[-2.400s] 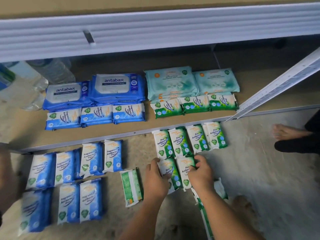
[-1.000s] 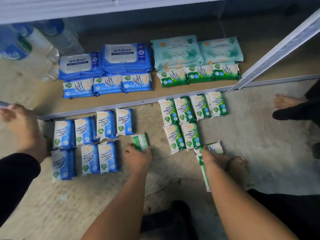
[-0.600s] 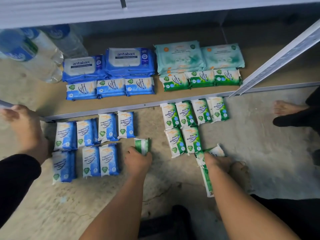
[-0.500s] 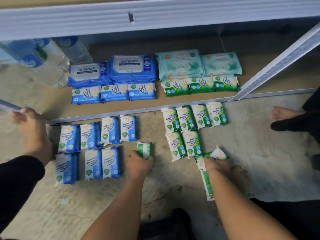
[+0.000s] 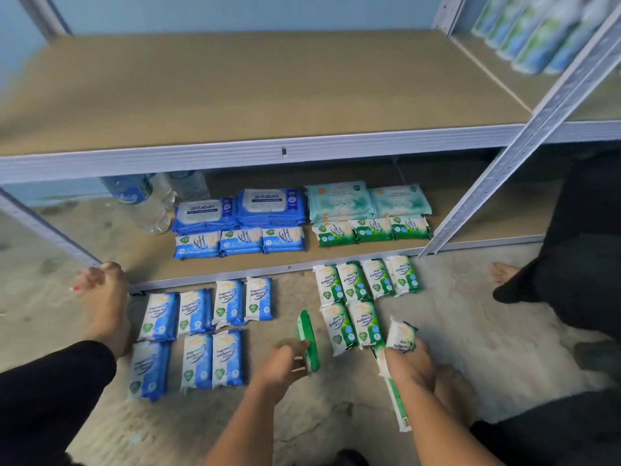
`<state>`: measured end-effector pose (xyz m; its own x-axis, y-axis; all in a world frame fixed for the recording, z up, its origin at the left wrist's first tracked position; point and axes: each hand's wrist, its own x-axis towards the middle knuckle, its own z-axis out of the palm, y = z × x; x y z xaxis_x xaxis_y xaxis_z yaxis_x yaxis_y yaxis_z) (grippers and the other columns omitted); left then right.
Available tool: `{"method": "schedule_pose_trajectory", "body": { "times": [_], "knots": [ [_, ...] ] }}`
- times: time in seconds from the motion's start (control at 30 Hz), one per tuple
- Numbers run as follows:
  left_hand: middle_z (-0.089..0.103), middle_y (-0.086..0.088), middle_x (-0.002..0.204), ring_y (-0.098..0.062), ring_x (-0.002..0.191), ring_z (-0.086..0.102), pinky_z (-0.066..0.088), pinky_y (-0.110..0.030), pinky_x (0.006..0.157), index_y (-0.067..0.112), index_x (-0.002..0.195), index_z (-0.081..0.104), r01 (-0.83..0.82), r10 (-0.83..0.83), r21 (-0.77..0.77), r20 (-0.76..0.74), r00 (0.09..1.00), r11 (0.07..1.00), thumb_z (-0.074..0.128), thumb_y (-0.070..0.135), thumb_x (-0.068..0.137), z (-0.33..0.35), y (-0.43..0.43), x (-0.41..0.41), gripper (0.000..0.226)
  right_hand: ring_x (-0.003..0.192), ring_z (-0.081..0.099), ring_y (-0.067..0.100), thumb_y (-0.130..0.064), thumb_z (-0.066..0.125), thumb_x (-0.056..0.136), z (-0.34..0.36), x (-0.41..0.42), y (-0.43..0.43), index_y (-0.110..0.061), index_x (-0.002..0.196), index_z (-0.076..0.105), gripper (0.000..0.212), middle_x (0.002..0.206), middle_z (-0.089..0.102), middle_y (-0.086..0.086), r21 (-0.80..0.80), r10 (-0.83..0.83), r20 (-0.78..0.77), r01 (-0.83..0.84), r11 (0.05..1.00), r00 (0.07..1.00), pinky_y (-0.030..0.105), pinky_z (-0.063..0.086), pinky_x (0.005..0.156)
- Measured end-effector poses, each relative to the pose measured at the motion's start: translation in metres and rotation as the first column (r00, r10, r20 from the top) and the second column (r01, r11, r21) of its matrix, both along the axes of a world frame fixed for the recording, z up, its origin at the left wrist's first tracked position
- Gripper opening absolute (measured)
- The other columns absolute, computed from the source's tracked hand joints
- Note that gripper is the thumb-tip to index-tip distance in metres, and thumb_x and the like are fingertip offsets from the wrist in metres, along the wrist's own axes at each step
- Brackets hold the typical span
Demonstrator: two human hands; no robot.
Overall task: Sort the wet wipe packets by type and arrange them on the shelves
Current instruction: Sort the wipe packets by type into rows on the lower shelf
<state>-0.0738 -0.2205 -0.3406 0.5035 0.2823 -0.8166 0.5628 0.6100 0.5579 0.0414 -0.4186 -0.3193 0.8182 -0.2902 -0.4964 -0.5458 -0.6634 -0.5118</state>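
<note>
Lower shelf (image 5: 161,267): beyond both hands, part stocked.
Green floor packets (image 5: 353,304): rows between and just beyond the fingers.
Left hand (image 5: 285,364): fingers grip edge-on packet (image 5: 307,341).
Right hand (image 5: 408,368): fingers pinch upright packet (image 5: 400,334).
Judged light, soft, slick film; take hold across the narrow sides.

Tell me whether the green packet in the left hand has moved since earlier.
Yes. The left hand has brought the green packet rightward, away from the blue floor packets and nearer the green floor pair.
</note>
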Motion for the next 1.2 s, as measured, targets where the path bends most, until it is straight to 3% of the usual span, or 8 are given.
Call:
{"method": "schedule_pose_trajectory", "body": {
  "times": [0.2,0.3,0.53,0.67,0.8,0.9,1.0,1.2],
  "knots": [
    [0.062,-0.016,0.088,-0.029,0.076,0.059,0.052,-0.035,0.069,0.0,0.106,0.063,-0.069,0.071,-0.096,0.018,0.997,0.993,0.048,0.01,0.096,0.027,-0.007,-0.011,0.021,0.071,0.067,0.028,-0.036,0.069,0.049,0.001,-0.015,-0.006,-0.01,0.096,0.067,0.053,0.089,0.072,0.012,0.182,-0.01,-0.029,0.015,0.983,1.0,0.033,0.055,0.062],
    [0.069,-0.016,0.088,-0.033,0.086,0.063,0.05,-0.036,0.077,0.006,0.099,0.066,-0.101,0.104,-0.159,0.014,0.994,0.982,0.039,0.016,0.095,0.036,-0.01,-0.016,0.029,0.06,0.065,0.027,-0.033,0.068,0.04,0.015,-0.022,-0.008,-0.005,0.086,0.07,0.054,0.069,0.07,0.012,0.269,-0.014,-0.112,0.043,0.962,0.994,0.026,0.044,0.051],
    [0.072,-0.019,0.088,-0.033,0.083,0.068,0.054,-0.043,0.077,0.006,0.104,0.065,-0.103,0.116,-0.193,0.057,0.992,0.976,0.044,0.028,0.098,0.05,-0.011,-0.011,0.031,0.094,0.062,0.035,-0.005,0.074,0.053,0.035,-0.029,-0.007,-0.022,0.145,0.033,0.103,0.118,0.058,0.012,0.476,0.009,-0.176,0.078,0.876,0.984,0.042,0.056,0.077],
    [0.073,-0.019,0.1,-0.039,0.092,0.071,0.06,-0.05,0.075,0.016,0.114,0.058,-0.043,0.05,-0.075,0.089,0.995,0.996,0.05,0.012,0.097,0.049,-0.015,-0.004,0.018,0.092,0.065,0.033,0.01,0.071,0.076,0.033,-0.027,-0.008,-0.03,0.136,0.046,0.077,0.111,0.059,0.003,0.547,0.031,-0.17,0.068,0.835,0.985,0.051,0.059,0.08],
    [0.072,-0.013,0.098,-0.03,0.083,0.069,0.056,-0.041,0.072,0.025,0.121,0.052,0.222,-0.238,0.168,0.076,0.968,0.96,0.053,-0.011,0.081,0.047,-0.014,-0.004,0.054,0.088,0.071,0.038,0.005,0.076,0.076,0.019,-0.021,-0.009,-0.03,0.121,0.057,0.06,0.106,0.07,0.01,0.567,0.006,-0.157,0.085,0.819,0.988,0.053,0.061,0.072],
    [0.069,0.001,0.092,-0.011,0.071,0.061,0.05,-0.022,0.061,0.031,0.119,0.057,0.485,-0.514,0.438,-0.058,0.856,0.757,0.055,-0.002,0.08,0.052,-0.015,-0.004,0.051,0.085,0.07,0.041,0.014,0.061,0.078,-0.001,-0.014,-0.012,-0.026,0.12,0.057,0.058,0.103,0.07,0.016,0.54,-0.079,-0.147,0.147,0.829,0.986,0.056,0.061,0.071],
    [0.068,0.0,0.116,-0.017,0.091,0.065,0.05,-0.023,0.074,0.028,0.134,0.057,0.603,-0.591,0.587,-0.245,0.768,0.541,0.055,0.012,0.083,0.047,-0.017,-0.006,0.053,0.085,0.07,0.039,0.019,0.054,0.072,-0.018,-0.011,-0.015,-0.029,0.118,0.057,0.067,0.099,0.07,0.012,0.476,-0.074,-0.126,0.126,0.87,0.989,0.061,0.059,0.074],
    [0.066,0.008,0.09,-0.004,0.071,0.063,0.045,-0.015,0.054,0.029,0.128,0.045,0.415,-0.453,0.626,-0.108,0.885,0.66,0.065,0.03,0.093,0.036,-0.027,-0.002,0.04,0.08,0.068,0.032,0.021,0.053,0.074,-0.03,-0.001,-0.027,-0.028,0.124,0.049,0.07,0.096,0.067,0.007,0.395,-0.097,-0.097,0.128,0.91,0.991,0.047,0.061,0.068]
  ]
}}
